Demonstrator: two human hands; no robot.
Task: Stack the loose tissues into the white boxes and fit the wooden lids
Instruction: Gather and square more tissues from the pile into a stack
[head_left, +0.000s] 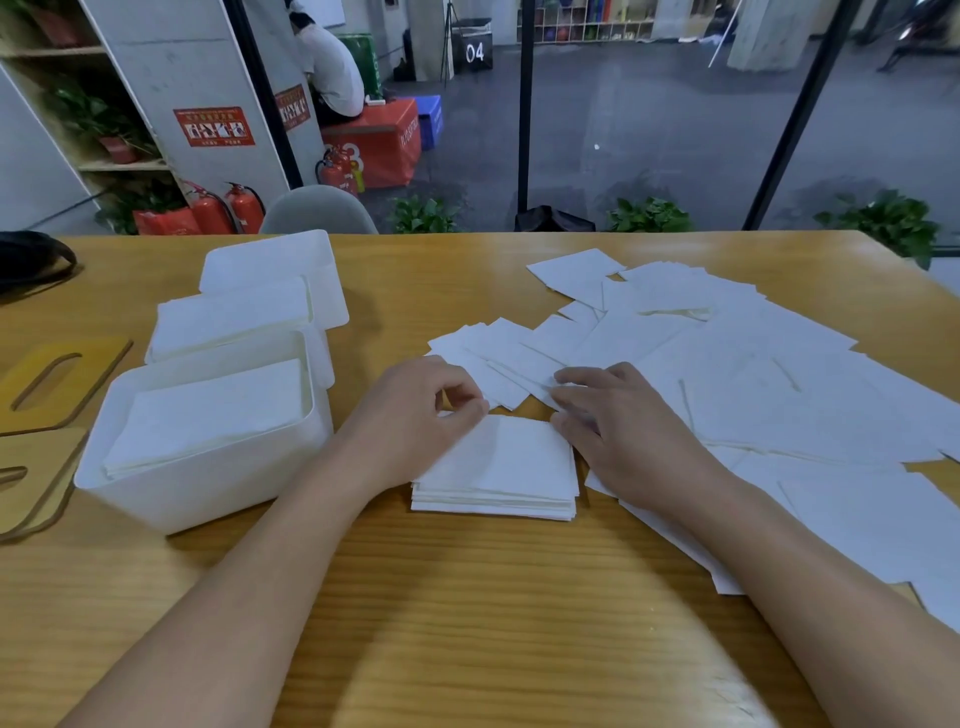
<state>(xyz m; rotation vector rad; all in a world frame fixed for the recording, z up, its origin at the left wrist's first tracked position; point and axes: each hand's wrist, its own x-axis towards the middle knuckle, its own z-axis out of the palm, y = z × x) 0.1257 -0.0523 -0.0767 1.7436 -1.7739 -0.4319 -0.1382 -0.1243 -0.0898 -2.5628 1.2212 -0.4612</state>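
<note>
A neat stack of white tissues (498, 467) lies on the wooden table (467, 597) in front of me. My left hand (415, 415) rests on the stack's left side with fingers curled, thumb and fingertips at its top edge. My right hand (618, 426) lies flat on the stack's right edge and on the loose tissues (753, 374) spread across the table's right half. Three white boxes sit at left: the nearest box (208, 488) holds tissues, the middle box (171, 338) is full, the far box (322, 291) stands behind.
Two wooden lids with slots lie at the far left, one (57, 384) behind the other (36, 478). A black object (31, 260) sits at the table's back left corner. Beyond the table are a grey chair (317, 213), plants and fire extinguishers.
</note>
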